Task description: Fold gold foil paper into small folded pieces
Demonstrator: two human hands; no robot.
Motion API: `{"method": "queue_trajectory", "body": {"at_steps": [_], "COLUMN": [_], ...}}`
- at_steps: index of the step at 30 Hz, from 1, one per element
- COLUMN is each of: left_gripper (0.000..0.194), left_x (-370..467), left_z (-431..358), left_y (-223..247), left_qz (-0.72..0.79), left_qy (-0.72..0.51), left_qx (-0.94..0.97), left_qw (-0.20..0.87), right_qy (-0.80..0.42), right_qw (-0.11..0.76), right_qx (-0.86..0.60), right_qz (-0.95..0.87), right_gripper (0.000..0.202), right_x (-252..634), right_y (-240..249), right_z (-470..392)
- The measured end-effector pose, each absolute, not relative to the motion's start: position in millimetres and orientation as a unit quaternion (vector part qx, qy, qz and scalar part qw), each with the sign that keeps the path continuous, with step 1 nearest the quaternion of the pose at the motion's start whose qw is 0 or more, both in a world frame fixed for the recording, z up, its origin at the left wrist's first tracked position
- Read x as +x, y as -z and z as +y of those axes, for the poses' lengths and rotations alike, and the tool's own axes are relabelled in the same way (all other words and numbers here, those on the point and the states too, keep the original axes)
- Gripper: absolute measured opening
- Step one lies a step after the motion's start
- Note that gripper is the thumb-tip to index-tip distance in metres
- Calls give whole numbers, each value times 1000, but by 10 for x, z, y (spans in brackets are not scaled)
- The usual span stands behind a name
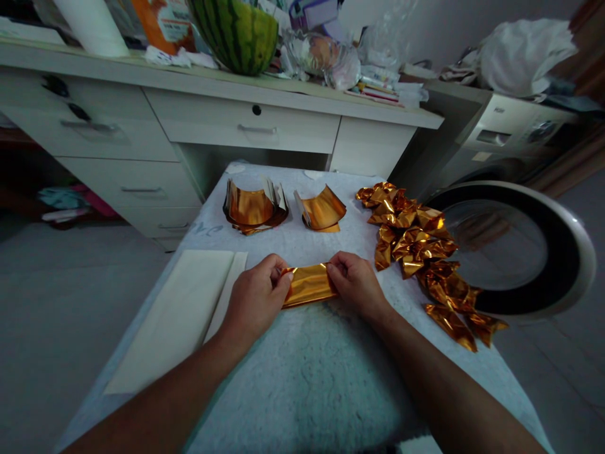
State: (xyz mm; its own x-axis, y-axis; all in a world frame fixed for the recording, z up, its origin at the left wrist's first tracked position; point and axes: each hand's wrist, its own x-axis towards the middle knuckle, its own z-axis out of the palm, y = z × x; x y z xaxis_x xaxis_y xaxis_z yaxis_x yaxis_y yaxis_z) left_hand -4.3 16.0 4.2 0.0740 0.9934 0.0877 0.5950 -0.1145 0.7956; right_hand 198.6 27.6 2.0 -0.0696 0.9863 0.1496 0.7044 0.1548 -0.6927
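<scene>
A folded strip of shiny gold foil (309, 285) is stretched between both hands, low over the cloth-covered table. My left hand (259, 291) pinches its left end between thumb and fingers. The right end is gripped the same way by my right hand (357, 284). Beyond the hands lie a thick stack of curved gold sheets (253, 208) and a smaller curved stack (324, 209). Several crumpled, folded gold foil pieces (416, 243) form a heap to the right. White paper sheets (174, 315) lie flat at the left, beside my left forearm.
The table (331, 378) has a pale blue cloth. Behind it is a white desk (217, 116) with drawers, bearing a cut watermelon (239, 38), a paper roll (92, 25) and clutter. An open washing machine door (508, 246) stands beside the table's right edge.
</scene>
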Motion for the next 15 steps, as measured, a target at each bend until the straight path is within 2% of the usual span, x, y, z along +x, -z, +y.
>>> {"method": "queue_trajectory", "body": {"at_steps": [7, 15], "left_gripper": [3, 10], "left_x": [-17, -20], "left_z": [160, 143], "left_y": [-84, -67], "left_qz": [623, 616], "left_qy": [-187, -132], "left_qx": [729, 760], "left_qw": [215, 160], "right_qy": [-118, -84], "right_qw": [185, 131], "right_qx": [-633, -651], "right_qz": [-742, -743], "right_gripper": [16, 14], "right_x": [1923, 1877], "right_y": [-5, -19], "right_z": [279, 268]}}
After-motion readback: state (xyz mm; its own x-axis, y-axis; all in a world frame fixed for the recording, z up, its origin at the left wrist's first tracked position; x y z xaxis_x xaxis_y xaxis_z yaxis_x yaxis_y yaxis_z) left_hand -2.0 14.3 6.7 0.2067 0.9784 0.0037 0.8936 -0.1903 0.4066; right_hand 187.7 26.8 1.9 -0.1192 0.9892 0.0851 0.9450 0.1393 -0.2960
